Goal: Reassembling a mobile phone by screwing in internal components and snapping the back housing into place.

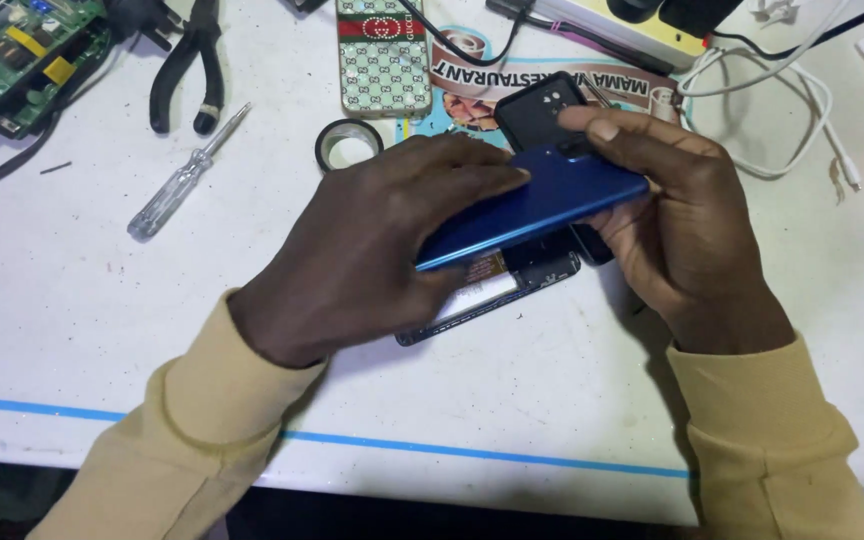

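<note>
Both hands hold a blue phone back cover (pixel 542 203), tilted above an opened phone body (pixel 512 285) that lies on the white table (pixel 102 330). My left hand (pixel 372 245) lies over the cover's left half, fingers pressed along its top. My right hand (pixel 667 225) grips the cover's right end, thumb on its upper edge. The phone body shows dark parts and a pale battery under the cover; most of it is hidden by my left hand.
A black phone case (pixel 537 105) sits just behind the cover. Farther back are a patterned phone case (pixel 383 55), a tape roll (pixel 348 145), a clear-handled screwdriver (pixel 184 178), black pliers (pixel 187 65), a green circuit board (pixel 17 55) and white cables (pixel 802 100).
</note>
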